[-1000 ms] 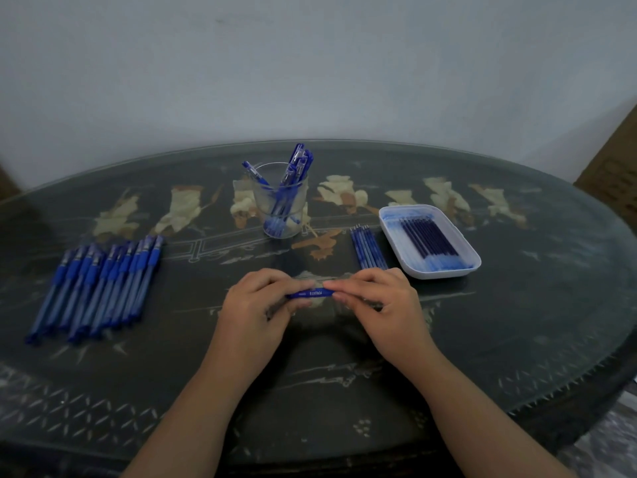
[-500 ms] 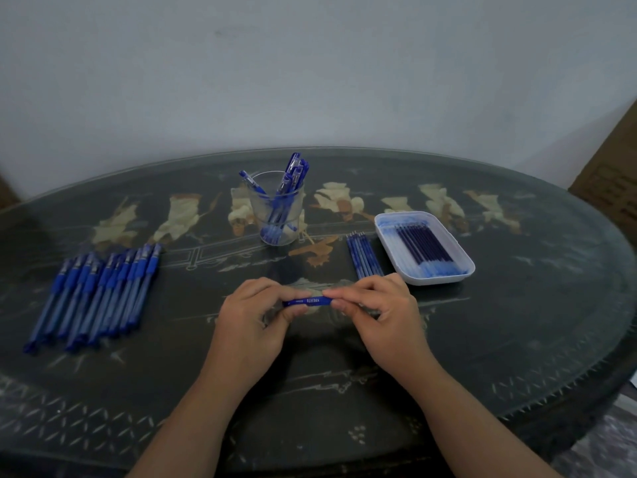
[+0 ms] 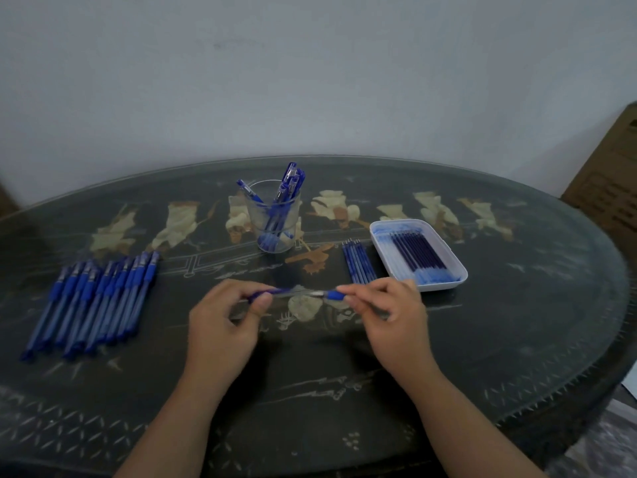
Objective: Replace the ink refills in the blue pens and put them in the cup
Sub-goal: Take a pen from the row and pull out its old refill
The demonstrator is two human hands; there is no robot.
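Pen (image 3: 296, 292) is off the table, held level between both hands over the middle, toward the near edge. It is pulled apart. Left hand (image 3: 220, 326) grips the blue barrel (image 3: 272, 292) with thumb and curled fingers. Right hand (image 3: 393, 319) pinches the blue grip piece (image 3: 336, 295) between thumb and forefinger. A thin pale stretch bridges the two parts; whether it is refill or clear barrel cannot be told, as it is blurred. The hands are apart, each clamped on its own end of the pen.

Cup (image 3: 293, 215), clear, stands upright behind the hands toward the far edge. Several blue pens (image 3: 291, 181) lean in it, clip ends up.

Row of pens (image 3: 93, 298) lies flat near the left edge, side by side and touching, far ends slanted to the right.

A small bunch of loose refills (image 3: 358, 263) lies flat right of centre, just beside the tray (image 3: 441, 285), on its left.

The tray is white and shallow and sits toward the right edge. Dark tray refills (image 3: 417, 253) lie in it side by side, pale blue ends toward the near edge. The right hand's fingers sit just in front of the tray's near-left corner; cannot tell if they touch.

Table (image 3: 310, 391) is dark and oval, glass-topped, with pale inlay figures. A plain wall (image 3: 310, 81) stands behind the far edge. Brown box (image 3: 610, 188) sits past the right edge.
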